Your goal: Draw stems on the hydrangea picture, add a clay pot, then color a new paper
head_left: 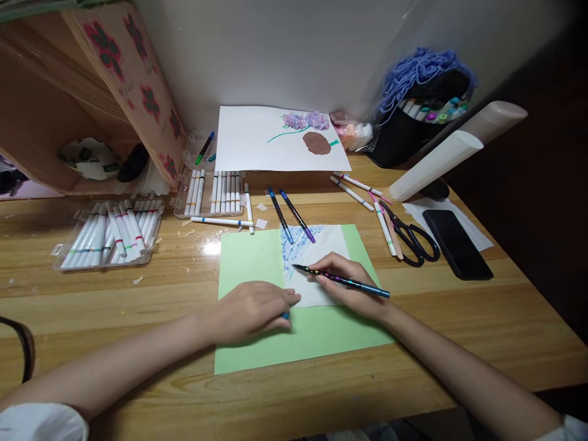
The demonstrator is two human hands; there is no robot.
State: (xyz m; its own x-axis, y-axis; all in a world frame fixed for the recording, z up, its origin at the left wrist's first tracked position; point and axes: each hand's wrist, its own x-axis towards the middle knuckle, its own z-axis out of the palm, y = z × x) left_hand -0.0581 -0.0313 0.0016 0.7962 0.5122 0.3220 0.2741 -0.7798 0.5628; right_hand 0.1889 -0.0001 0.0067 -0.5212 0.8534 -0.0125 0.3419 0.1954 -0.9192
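My right hand (345, 283) grips a dark, colour-flecked felt-tip pen (351, 282) with a blue-teal end. Its tip meets the white paper (324, 245), whose upper left bears slanting blue strokes. That sheet lies on a larger light green sheet (303, 340). My left hand (260, 309) rests across the lower left of the white paper, fingertips on its edge. A small blue pen cap (285, 316) peeks out between its thumb and curled fingers, mostly hidden. Two more dark pens (297, 215) lie at the top of the white paper, one blue-ended and one purple-ended.
Cases of white markers (110, 236) stand at left, near a flowered box (147, 98). A flower picture (280, 144) leans at the back. Black scissors (413, 242), a phone (457, 244), white tubes (436, 165) and a black bag (390, 141) are on the right.
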